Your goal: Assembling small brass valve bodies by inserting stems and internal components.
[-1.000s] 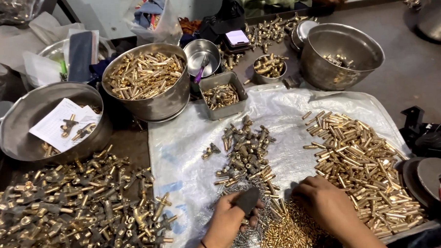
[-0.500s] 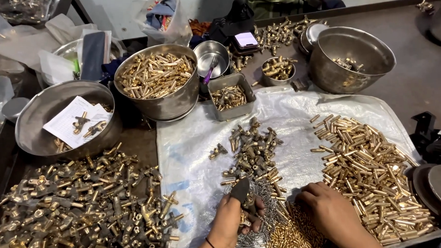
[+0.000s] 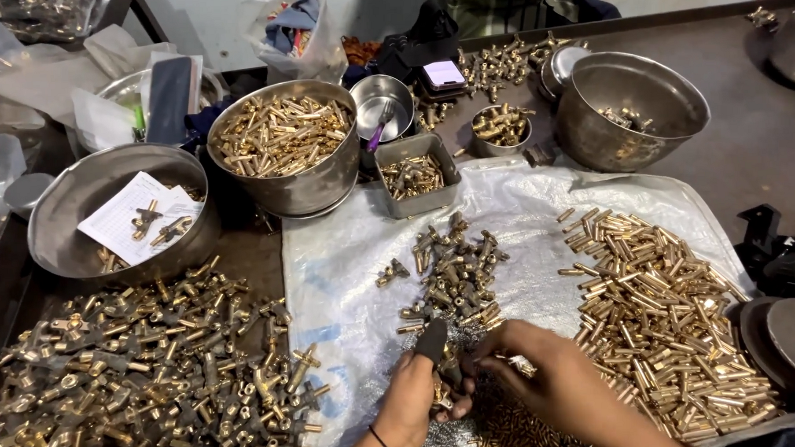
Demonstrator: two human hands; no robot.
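- The left hand sits at the near edge of the surface, fingers curled round a brass fitting; a dark cap covers the fingertip above it.
- The right hand lies just beside it, fingers bent and drawn together, pinching a small shiny part next to the fitting.
- Under and in front of both hands lies a heap of tiny brass pieces on a white plastic sheet.
- To the left, off the sheet, a wide pile of brass tee fittings covers the dark surface.
- On the right of the sheet spreads a big pile of brass tubes.
- Just beyond the hands, mid-sheet, sits a smaller cluster of darker brass fittings.
- At the sheet's far edge stands a small square metal tray holding brass bits.
- Further left, a steel bowl holds a sheet of paper and a few fittings.
- Behind the tray, a second steel bowl is filled with brass tubes.
- On the far right, a large steel pot holds only a few pieces.
- A small steel cup and a phone lie near the far edge.
- Another person's hand shows at the top edge, well apart.
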